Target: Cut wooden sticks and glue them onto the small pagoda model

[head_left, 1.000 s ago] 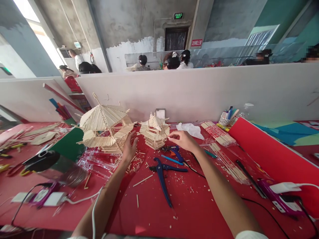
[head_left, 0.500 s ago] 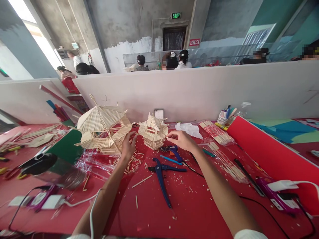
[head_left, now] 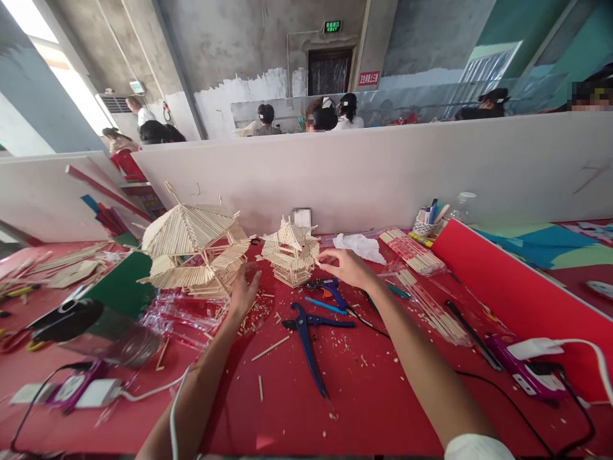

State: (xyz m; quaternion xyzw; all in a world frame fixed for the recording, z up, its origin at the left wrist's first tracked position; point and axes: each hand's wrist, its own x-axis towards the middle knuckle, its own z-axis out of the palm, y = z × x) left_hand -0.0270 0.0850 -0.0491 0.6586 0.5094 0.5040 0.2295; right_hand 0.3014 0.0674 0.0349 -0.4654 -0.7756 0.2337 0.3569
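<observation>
A small pavilion model point(head_left: 291, 257) built of pale wooden sticks stands on the red table. At its right edge, my right hand point(head_left: 352, 265) has thumb and fingertips drawn together on the model's lower roof. My left hand point(head_left: 244, 294) is open, with fingers apart, between the small model and a larger stick pavilion point(head_left: 191, 233). Whether it touches the larger one cannot be made out. In front of the small model lie a blue glue gun point(head_left: 336, 295), a blue pen-like stick point(head_left: 325, 306) and a blue-handled cutter point(head_left: 309, 348).
Wood scraps point(head_left: 256, 316) litter the table. Bundled sticks point(head_left: 412, 251) and a red board point(head_left: 522, 300) are at right. A bottle point(head_left: 100, 329), a green board point(head_left: 122, 287) and a power strip point(head_left: 76, 386) are at left. Behind a white partition point(head_left: 364, 172), people sit.
My left hand has drawn away from the small pavilion, left and slightly toward me, fingers spreading. My right hand stays at the small pavilion's right edge. The view has shifted slightly.
</observation>
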